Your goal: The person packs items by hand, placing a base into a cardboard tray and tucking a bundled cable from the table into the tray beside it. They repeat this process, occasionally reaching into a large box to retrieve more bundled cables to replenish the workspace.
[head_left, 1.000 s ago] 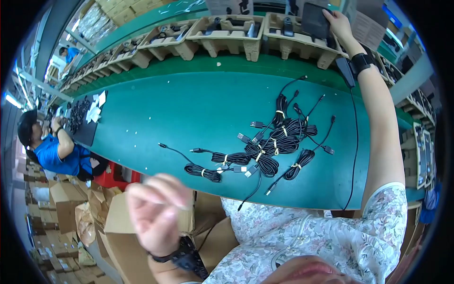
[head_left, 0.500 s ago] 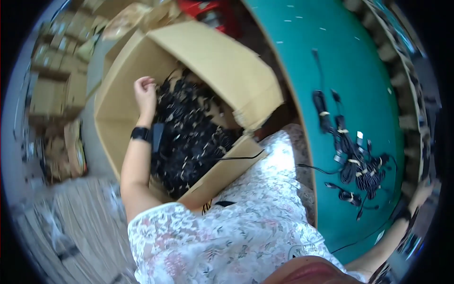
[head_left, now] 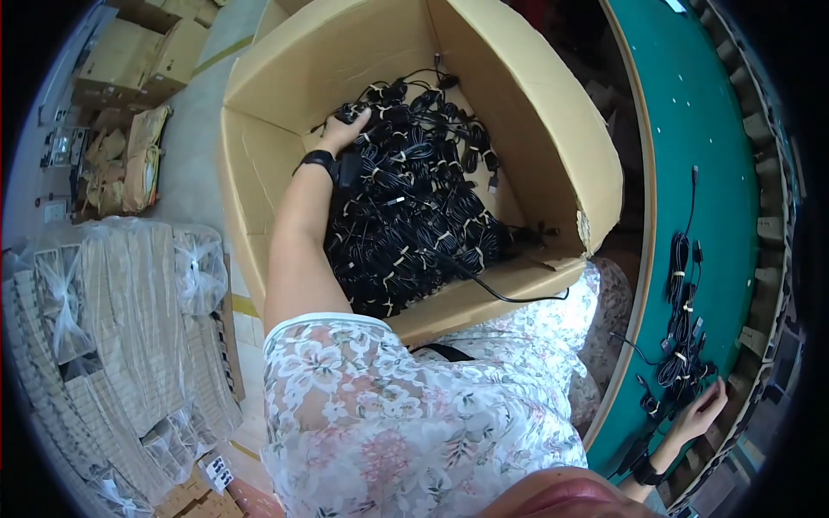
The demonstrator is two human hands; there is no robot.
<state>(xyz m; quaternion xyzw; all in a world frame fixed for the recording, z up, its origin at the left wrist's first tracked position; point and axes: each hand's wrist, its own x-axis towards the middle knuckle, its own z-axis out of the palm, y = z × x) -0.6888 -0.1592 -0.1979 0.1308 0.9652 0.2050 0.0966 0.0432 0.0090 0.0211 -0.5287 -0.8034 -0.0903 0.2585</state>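
My left hand (head_left: 345,129) reaches deep into a large cardboard box (head_left: 285,82). Its fingers curl round a bundled black cable (head_left: 350,111), partly hiding it. Under and beside it lies a heap of black cables (head_left: 406,216), coiled and tied with pale bands. One loose cable (head_left: 509,295) trails over the box's near edge. On the right, my right hand (head_left: 701,411) is by the green tabletop's far edge, fingers stretched and apart, with nothing visible in it. Close to it lies a cluster of tied black cables (head_left: 682,369).
The green table (head_left: 691,164) runs along the right, with a row of brown trays or blocks (head_left: 760,229) at its outer edge. Plastic-wrapped stacks of flat cardboard (head_left: 129,319) stand at the lower left. More cardboard boxes (head_left: 129,56) sit at the upper left.
My left hand has gone from above the box's left side into the heap and closed on a cable bundle. My right hand has come inward toward the cables on the table. The view has shifted.
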